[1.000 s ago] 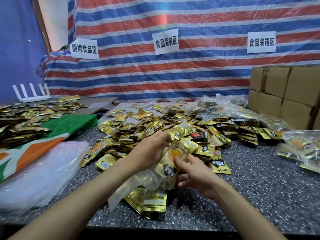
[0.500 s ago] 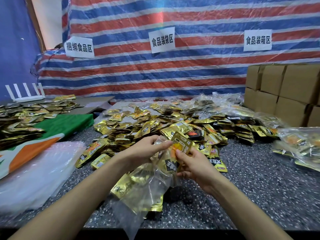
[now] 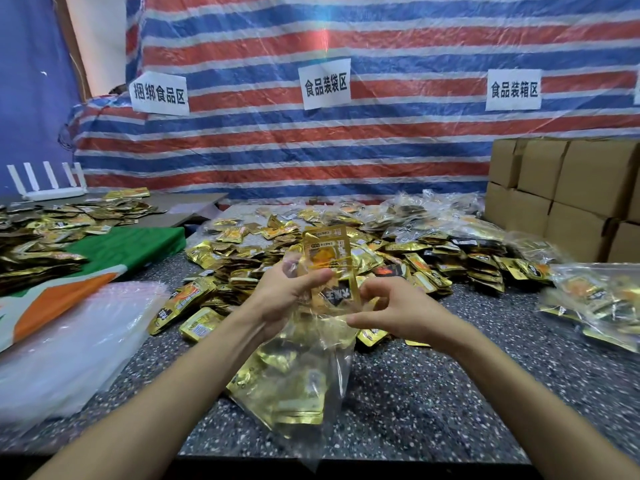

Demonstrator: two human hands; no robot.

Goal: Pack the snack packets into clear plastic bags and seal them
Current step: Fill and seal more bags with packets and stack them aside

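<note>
We see the left hand (image 3: 285,301) gripping a gold packet (image 3: 325,252) at the mouth of the clear bag (image 3: 334,370), its fingers hidden behind; the right hand (image 3: 401,311) pinches the rim.

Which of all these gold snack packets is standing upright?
The gold packet that the left hand holds upright, half out of the mouth of the clear bag; the right hand pinches the bag. Loose ones lie flat in the pile behind.

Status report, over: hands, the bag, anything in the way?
Left hand grips clear bag mouth, right hand pinches its rim. One snack packet half in, upright; bag unsealed. Nothing in the way; packet pile behind.
</note>
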